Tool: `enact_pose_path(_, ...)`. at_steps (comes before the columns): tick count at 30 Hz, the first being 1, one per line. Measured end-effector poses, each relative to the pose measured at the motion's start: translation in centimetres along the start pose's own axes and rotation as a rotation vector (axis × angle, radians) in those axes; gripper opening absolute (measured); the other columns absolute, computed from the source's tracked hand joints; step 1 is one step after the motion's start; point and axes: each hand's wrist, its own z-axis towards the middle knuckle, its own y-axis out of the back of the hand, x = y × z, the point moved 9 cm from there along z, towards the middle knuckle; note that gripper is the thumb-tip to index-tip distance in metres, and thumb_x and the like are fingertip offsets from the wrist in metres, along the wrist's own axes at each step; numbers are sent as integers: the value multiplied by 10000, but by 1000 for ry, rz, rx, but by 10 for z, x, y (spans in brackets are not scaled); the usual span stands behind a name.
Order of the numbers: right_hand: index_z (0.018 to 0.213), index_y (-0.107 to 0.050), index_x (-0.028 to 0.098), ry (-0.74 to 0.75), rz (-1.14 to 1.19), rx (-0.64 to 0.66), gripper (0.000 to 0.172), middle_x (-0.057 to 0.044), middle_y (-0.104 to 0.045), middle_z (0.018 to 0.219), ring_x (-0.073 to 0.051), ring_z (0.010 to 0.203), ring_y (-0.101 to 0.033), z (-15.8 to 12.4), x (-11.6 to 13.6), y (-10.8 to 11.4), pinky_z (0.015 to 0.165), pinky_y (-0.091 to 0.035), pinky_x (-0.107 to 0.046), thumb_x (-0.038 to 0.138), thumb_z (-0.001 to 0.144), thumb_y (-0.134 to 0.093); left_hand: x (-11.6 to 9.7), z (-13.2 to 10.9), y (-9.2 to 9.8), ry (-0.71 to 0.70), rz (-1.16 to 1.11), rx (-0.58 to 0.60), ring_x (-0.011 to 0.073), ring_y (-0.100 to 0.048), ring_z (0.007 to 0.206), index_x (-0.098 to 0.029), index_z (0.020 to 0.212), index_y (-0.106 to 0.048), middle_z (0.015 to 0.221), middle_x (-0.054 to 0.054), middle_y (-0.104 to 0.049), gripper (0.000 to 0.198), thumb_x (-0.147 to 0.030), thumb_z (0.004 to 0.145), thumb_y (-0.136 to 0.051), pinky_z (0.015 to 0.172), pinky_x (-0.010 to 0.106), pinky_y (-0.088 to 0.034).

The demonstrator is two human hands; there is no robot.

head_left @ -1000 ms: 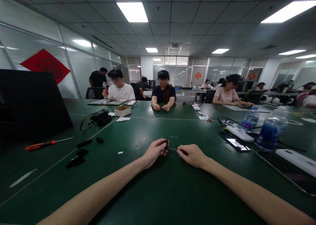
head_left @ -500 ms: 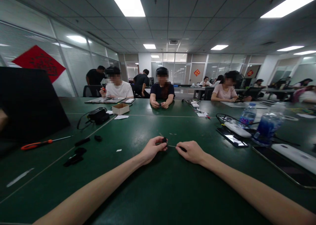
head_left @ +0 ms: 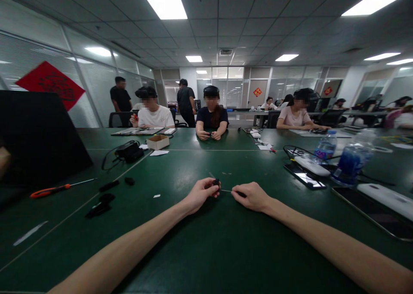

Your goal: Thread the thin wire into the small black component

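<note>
Both my arms reach out over a dark green table [head_left: 200, 251]. My left hand [head_left: 200, 194] is closed in a pinch on a small black part [head_left: 215, 182], held just above the tabletop. My right hand [head_left: 252, 196] is closed on a thin tool with a dark handle; its fine metal shaft [head_left: 226, 191] points left and its tip meets the black part. The two hands are a few centimetres apart.
At left lie an orange-handled screwdriver [head_left: 51, 190], several small black parts [head_left: 102, 202] and a dark laptop lid [head_left: 38, 134]. At right are phones [head_left: 305, 179], two water bottles [head_left: 351, 161] and cables. A small cardboard box [head_left: 158, 142] stands further back. Several people sit across the table.
My hands have stayed together on the part and tool, with the left fingers shifting slightly. The view has tilted a little. Two people standing at the back have moved.
</note>
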Motion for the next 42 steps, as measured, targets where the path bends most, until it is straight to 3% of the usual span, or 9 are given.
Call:
enact_pose_path(24,942,-652,207,-103,63,-39,292,-14,-670,754,-121,623,-592,-3,-6,5,618,-393,-221,390,920,-426,-2,2,-2,-14,40,-14,119,-520,703,-122,994,-585,875,59,-563,348,-407,795,-588,654,259,-419)
enact_pose_path(26,938,-650,204,-153,99,-81,310,-7,-663,737,-117,601,-580,-2,-13,8,600,-393,-220,398,926,-408,-3,0,-7,4,79,24,124,-526,701,-121,970,-595,857,60,-575,346,-406,774,-614,659,263,-423)
enact_pose_path(30,934,-638,186,-367,137,-272,382,-7,-649,712,-121,565,-562,-5,-41,22,558,-387,-227,396,953,-319,-2,-7,-30,55,172,214,144,-548,701,-115,946,-607,815,68,-598,333,-384,754,-642,672,279,-434)
enact_pose_path(37,934,-643,201,-235,109,-140,313,-11,-655,711,-121,572,-572,0,-21,12,570,-394,-222,389,927,-393,2,-1,-13,73,-17,42,129,-548,754,-119,1031,-574,977,107,-575,349,-376,798,-605,688,258,-429)
enact_pose_path(42,934,-641,201,-189,70,-96,299,-13,-654,705,-118,572,-570,1,-13,11,581,-398,-223,381,925,-403,5,0,-8,68,-113,13,128,-555,764,-134,1071,-555,955,97,-567,328,-348,824,-581,698,264,-437)
